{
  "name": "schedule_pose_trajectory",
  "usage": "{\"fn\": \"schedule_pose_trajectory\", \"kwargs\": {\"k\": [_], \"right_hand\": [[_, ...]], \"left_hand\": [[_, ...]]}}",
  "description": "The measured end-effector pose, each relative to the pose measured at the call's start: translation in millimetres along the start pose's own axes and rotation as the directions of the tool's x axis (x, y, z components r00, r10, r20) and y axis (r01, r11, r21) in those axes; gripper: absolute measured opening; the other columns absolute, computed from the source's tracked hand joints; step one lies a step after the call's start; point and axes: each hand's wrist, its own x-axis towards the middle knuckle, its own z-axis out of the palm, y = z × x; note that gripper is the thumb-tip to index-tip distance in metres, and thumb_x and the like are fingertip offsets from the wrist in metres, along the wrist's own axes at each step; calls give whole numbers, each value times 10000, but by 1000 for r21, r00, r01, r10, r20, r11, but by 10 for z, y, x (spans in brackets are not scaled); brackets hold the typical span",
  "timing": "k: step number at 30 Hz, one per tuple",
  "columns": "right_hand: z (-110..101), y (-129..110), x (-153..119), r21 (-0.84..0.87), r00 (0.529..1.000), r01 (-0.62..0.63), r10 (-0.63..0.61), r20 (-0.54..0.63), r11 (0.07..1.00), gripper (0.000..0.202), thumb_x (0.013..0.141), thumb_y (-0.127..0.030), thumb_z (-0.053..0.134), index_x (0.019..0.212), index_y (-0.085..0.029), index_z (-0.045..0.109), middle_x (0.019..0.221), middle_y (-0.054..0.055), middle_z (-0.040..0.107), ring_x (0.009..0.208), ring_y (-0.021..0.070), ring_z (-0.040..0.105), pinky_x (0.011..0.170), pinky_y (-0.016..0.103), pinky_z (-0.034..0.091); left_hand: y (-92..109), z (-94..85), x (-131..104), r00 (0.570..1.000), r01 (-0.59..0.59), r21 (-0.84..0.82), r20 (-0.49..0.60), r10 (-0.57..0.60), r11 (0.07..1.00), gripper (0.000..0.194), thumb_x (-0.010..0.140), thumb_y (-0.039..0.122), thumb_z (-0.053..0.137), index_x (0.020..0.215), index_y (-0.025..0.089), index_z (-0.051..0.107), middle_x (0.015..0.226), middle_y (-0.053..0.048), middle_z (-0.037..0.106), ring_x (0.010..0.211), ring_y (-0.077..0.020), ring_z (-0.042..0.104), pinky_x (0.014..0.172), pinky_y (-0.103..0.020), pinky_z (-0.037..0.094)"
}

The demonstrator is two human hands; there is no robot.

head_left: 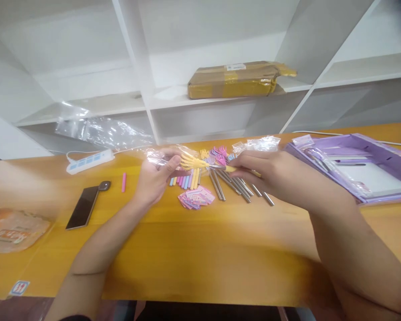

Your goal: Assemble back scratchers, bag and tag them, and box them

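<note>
My right hand is closed on the yellow handle of a back scratcher with a short metal rod and a yellow claw head pointing left. Opposite it, my left hand grips a clear plastic bag, whose film lies about the claw head. How far the head is inside the bag I cannot tell. Below and behind my hands are several metal tubes, pastel handles, pink and purple claw heads, and a loose pile of pink printed cards.
A purple box with packets stands at the right. More clear bags lie behind. On the left are a power strip, a phone, a pink stick and an orange bag. A taped carton sits on the shelf.
</note>
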Motion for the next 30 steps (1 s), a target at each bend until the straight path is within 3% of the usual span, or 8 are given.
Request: {"fn": "schedule_pose_trajectory", "kwargs": {"k": [11, 15, 19, 24, 26, 30], "right_hand": [[128, -59, 88, 179, 999, 24, -18, -36, 984, 406, 1139, -489, 510, 997, -185, 738, 845, 36, 701, 733, 130, 599, 697, 290, 414], [186, -183, 129, 257, 999, 16, -23, 23, 966, 378, 1142, -452, 526, 973, -176, 722, 846, 25, 690, 719, 113, 567, 700, 280, 386], [221, -260, 168, 332, 998, -44, 23, 66, 942, 383, 1147, -437, 510, 940, -165, 682, 905, 36, 697, 752, 107, 567, 722, 274, 388], [189, -259, 158, 349, 966, -210, 139, 217, 913, 458, 1132, -529, 502, 874, -167, 613, 757, 0, 628, 626, 85, 476, 611, 267, 307], [174, -241, 149, 325, 957, -222, 142, 252, 919, 508, 1139, -544, 469, 816, -168, 582, 709, -5, 581, 594, 82, 432, 590, 274, 271], [177, -218, 145, 334, 972, -182, 117, 206, 925, 547, 1152, -543, 440, 781, -164, 576, 707, 0, 578, 593, 83, 427, 602, 277, 273]], "left_hand": [[-242, 6, -78, 987, 105, 38, 116, -108, 994, 406, 801, 476, 954, 976, 144, 800, 918, -108, 832, 803, -240, 814, 767, -368, 705], [-283, 54, -92, 983, 109, 17, 149, -110, 994, 371, 804, 445, 955, 1005, 164, 821, 985, -115, 851, 834, -246, 826, 778, -363, 708], [-261, 53, -77, 986, 122, 63, 103, -128, 991, 385, 801, 491, 946, 941, 151, 831, 878, -114, 843, 772, -248, 820, 731, -351, 696], [-215, -11, -52, 998, 55, 85, 6, -56, 995, 373, 807, 493, 942, 866, 144, 825, 810, -95, 821, 716, -213, 788, 667, -298, 651], [-212, -39, -44, 999, 38, 87, 5, -38, 996, 357, 812, 473, 943, 901, 147, 830, 817, -87, 819, 718, -200, 776, 663, -290, 636], [-235, -68, -37, 999, 44, 101, 14, -45, 994, 341, 807, 459, 949, 934, 164, 832, 792, -68, 807, 709, -185, 758, 644, -271, 603]]}}
